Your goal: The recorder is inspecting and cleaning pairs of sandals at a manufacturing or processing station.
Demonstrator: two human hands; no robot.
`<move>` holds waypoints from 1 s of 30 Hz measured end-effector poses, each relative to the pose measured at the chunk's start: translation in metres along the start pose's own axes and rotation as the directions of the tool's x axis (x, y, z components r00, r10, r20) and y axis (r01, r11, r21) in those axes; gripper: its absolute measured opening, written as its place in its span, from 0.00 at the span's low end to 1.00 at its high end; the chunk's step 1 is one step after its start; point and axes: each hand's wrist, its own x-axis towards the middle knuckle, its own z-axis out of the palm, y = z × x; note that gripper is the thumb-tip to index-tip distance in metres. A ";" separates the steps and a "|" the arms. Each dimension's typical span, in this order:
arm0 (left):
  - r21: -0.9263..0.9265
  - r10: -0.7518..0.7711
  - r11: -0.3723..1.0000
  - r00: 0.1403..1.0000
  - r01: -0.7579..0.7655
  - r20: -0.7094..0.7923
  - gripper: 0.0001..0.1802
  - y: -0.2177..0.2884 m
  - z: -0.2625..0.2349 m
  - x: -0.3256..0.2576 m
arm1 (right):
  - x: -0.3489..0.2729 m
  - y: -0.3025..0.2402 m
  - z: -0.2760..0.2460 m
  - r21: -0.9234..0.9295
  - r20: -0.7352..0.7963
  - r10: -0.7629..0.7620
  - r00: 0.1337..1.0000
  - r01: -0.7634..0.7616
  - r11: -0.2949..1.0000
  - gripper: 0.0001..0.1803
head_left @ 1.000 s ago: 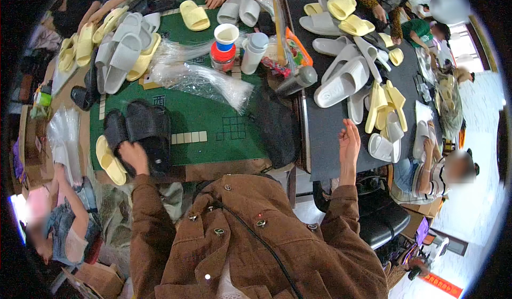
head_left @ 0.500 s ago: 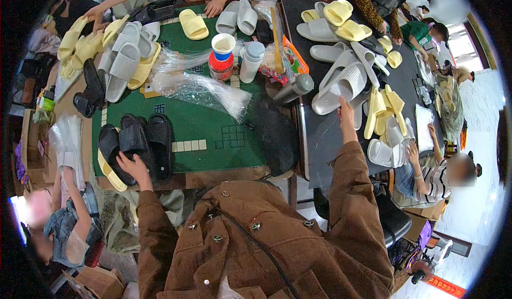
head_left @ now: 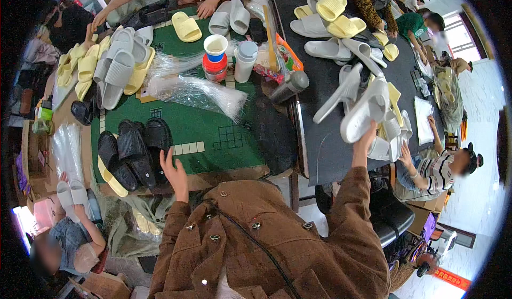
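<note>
The person's right hand (head_left: 364, 142) has its grip closed around the near end of a light grey, smooth-strapped slide slipper (head_left: 367, 110), pinching the sole with some of the fingers hidden behind it; the slipper is tilted over the dark-topped table (head_left: 330, 158) on the right. The left hand (head_left: 174, 175) has its grip spread, fingers apart and holding nothing, just beside a group of black, ribbed-strap slippers (head_left: 130, 148) at the near left corner of the green-topped table (head_left: 208, 134); whether a fingertip touches the nearest one cannot be told. A pale yellow slipper (head_left: 110, 179) lies partly under that group, and a row of cream square tiles (head_left: 189, 148) is printed to its right. Around the held slipper, more grey slippers and pale yellow slippers (head_left: 394, 99) lie loosely heaped. Farther in on the green-topped table is a fanned bundle of clear plastic bags (head_left: 197, 94), and beyond it a red lidded jar (head_left: 214, 69) with a paper cup (head_left: 215, 44) on top, next to a pale grey-capped bottle (head_left: 246, 62). A dark grey metal flask (head_left: 290, 87) leans where the two tables meet. Co-workers sit around the edges, one in a striped shirt (head_left: 437, 174) at the right.
</note>
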 end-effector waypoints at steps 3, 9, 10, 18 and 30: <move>-0.010 0.112 0.994 0.992 -0.111 0.053 0.20 0.005 0.009 -0.007 | -0.061 -0.051 -0.003 -0.112 -0.015 0.042 0.999 -0.044 0.993 0.27; -0.142 0.191 0.978 0.935 -0.154 0.298 0.18 0.033 0.027 -0.009 | -0.160 -0.100 0.011 -0.035 0.099 0.244 0.965 -0.241 0.970 0.29; -0.240 0.206 0.965 0.870 -0.105 0.448 0.19 0.046 0.027 -0.008 | -0.167 -0.101 0.010 -0.036 0.143 0.322 0.936 -0.321 0.947 0.30; -0.631 0.456 0.773 0.639 0.059 0.619 0.50 0.136 0.032 -0.027 | -0.192 -0.035 0.043 -0.390 0.552 0.270 0.789 -0.042 0.920 0.26; -0.784 -0.067 0.592 0.981 0.187 0.184 0.27 0.066 0.012 0.003 | -0.252 0.000 0.165 -0.381 0.727 0.335 0.600 -0.054 0.923 0.18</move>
